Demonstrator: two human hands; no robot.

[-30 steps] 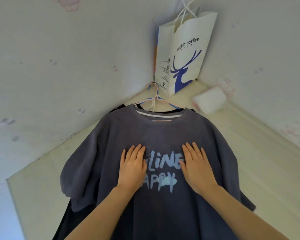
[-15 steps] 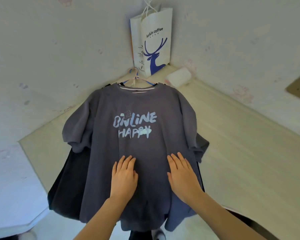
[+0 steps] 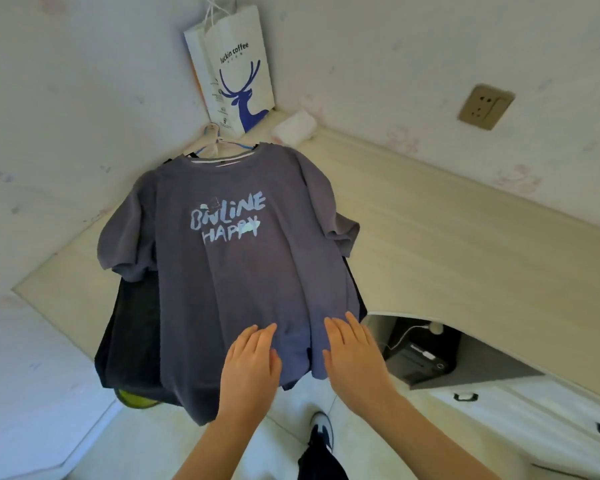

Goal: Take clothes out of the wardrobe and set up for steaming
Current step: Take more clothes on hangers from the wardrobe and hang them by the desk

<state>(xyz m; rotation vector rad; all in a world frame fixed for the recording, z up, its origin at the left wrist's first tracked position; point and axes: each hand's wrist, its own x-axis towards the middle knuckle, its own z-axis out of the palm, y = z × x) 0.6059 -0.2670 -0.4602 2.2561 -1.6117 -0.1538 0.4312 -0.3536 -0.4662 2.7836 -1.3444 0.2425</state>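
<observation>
A grey-blue T-shirt (image 3: 232, 271) printed "ONLINE HAPPY" hangs on a pale hanger (image 3: 215, 142) in the corner of the wardrobe top. A darker garment (image 3: 132, 337) hangs behind it, showing at the left. My left hand (image 3: 252, 368) lies flat on the shirt's lower hem, fingers together and holding nothing. My right hand (image 3: 355, 355) rests flat beside it on the right part of the hem, also gripping nothing.
A white paper coffee bag (image 3: 232, 71) with a blue deer hangs in the corner above the hanger. A white roll (image 3: 293, 128) lies on the cream ledge (image 3: 430, 216). A wall socket (image 3: 485, 105) is at right. A black device (image 3: 420, 358) sits in a nook below. My shoe (image 3: 321, 431) stands on the tiled floor.
Both flat hands have slid down the shirt front from the printed chest to the lower hem. The view has pulled back, showing more of the ledge and floor.
</observation>
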